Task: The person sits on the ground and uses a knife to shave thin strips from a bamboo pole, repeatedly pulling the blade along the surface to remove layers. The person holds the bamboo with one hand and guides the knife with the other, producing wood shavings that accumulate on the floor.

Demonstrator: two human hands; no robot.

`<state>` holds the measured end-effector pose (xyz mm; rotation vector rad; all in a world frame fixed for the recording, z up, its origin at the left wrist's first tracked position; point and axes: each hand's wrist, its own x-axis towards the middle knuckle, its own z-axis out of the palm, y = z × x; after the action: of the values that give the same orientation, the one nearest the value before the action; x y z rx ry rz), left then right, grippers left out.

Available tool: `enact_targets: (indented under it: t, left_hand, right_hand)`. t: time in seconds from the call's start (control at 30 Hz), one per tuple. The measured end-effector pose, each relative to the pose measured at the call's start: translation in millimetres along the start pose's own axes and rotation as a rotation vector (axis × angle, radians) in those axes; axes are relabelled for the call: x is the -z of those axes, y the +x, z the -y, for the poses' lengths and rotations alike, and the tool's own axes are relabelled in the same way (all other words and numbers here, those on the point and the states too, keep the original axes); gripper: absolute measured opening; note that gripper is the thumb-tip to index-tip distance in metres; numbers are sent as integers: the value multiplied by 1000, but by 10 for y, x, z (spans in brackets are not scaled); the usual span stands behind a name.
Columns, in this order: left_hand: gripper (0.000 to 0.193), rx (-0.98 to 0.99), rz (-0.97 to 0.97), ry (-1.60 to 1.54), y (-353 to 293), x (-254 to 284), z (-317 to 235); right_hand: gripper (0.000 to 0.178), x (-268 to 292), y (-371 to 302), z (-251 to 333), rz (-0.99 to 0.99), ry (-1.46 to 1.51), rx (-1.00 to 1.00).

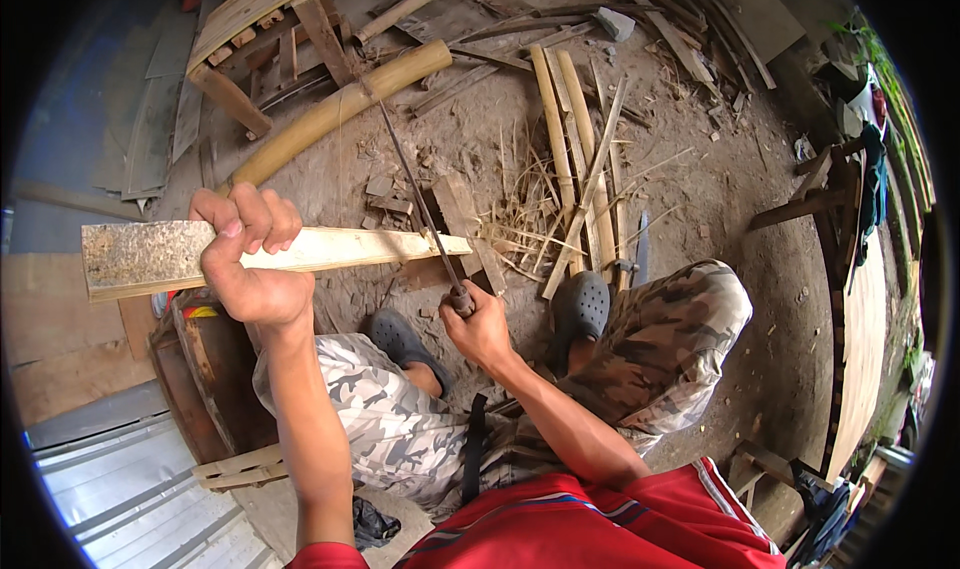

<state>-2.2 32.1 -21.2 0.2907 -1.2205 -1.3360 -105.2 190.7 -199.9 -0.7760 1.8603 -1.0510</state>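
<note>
My left hand (255, 244) is wrapped round a pale wooden plank (350, 249) with a rough, bark-like far-left end. The plank lies crosswise in front of me, its narrower right end near my other hand. My right hand (478, 324) grips the dark handle of a machete (408, 164); its long blade points away from me and shows almost edge-on. That blade meets the plank near its right end, beside a small notch (430, 237). Whether the plank's end rests on the flat wood block (458, 209) beneath, I cannot tell.
A thick bamboo pole (340, 124) leans by a rough wooden stool (255, 29). Split bamboo strips (552, 119) and shavings lie ahead, with another blade (642, 249) by my right shoe (582, 304). A wooden box (205, 369) stands to my left, a wooden bench (860, 339) to my right.
</note>
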Motion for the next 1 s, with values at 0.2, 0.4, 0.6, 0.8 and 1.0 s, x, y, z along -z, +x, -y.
enact_targets:
  t: [0.2,0.4,0.6,0.8,1.0]
  left_hand:
    - [18,-13,-37,42,31,38,-15]
    - [19,-3,-78,4,72,-130,26]
    - [18,-4,-103,49,94,-92,42]
    - [17,1,-95,80,168,-121,90]
    - [17,33,-70,123,239,-222,153]
  right_hand:
    - [22,45,59,31,7,-72,-35]
    - [23,-26,146,-296,-6,-128,-57]
    - [24,111,-63,220,-76,-37,42]
    - [26,96,210,-238,36,-201,-95]
    - [26,97,35,13,-43,-42,97]
